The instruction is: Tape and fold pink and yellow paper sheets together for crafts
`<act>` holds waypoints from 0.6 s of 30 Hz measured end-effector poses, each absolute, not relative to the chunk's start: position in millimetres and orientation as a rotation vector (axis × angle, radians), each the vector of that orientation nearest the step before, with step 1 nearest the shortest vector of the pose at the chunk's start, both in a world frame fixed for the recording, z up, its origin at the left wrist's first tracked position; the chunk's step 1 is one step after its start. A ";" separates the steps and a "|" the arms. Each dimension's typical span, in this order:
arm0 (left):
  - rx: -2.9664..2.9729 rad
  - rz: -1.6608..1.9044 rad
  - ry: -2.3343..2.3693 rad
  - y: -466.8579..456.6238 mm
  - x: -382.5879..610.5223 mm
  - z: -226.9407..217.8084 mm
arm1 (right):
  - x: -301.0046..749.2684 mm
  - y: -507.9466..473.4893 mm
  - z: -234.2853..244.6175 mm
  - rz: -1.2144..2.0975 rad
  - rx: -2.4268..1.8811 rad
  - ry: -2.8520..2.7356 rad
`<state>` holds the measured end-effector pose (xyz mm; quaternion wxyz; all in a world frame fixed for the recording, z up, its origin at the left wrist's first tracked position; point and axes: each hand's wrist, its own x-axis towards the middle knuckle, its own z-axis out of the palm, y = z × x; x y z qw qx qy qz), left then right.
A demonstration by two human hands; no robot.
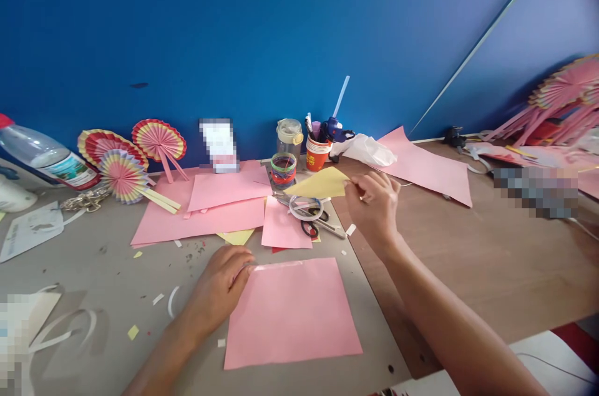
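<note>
A pink paper sheet (294, 321) lies flat on the grey table in front of me, with a shiny strip like clear tape (279, 265) along its far edge. At its far left corner, my left hand (224, 277) is closed on the paper, thumb against the edge. My right hand (375, 206) is raised farther back, pinching the right end of a yellow paper sheet (322, 183). Beneath and beside that sheet are a roll of tape (305, 208), black-handled scissors (309, 229) and a small pink paper piece (283, 231).
Behind stand an orange cup (317, 155) of pens, a clear jar (289, 134) and a stack of coloured bands (283, 171). Folded paper fans (159, 140) lean at the left near a plastic bottle (51, 156). Larger pink sheets (159, 221) lie behind; paper scraps dot the table.
</note>
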<state>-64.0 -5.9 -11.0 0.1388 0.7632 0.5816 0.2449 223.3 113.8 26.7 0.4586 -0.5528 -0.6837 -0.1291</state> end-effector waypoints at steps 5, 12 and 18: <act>2.241 0.785 1.700 -3.5 -71.2 -13.1 | 245.5 112.2 31.2 -0.545 -1.426 -1.583; 2.265 0.810 1.711 -4.3 -75.3 -19.5 | 279.3 101.0 47.7 -0.250 -1.297 -1.323; 2.249 0.761 1.668 -5.2 -73.1 -19.9 | 281.6 112.6 57.3 0.203 -1.444 -1.093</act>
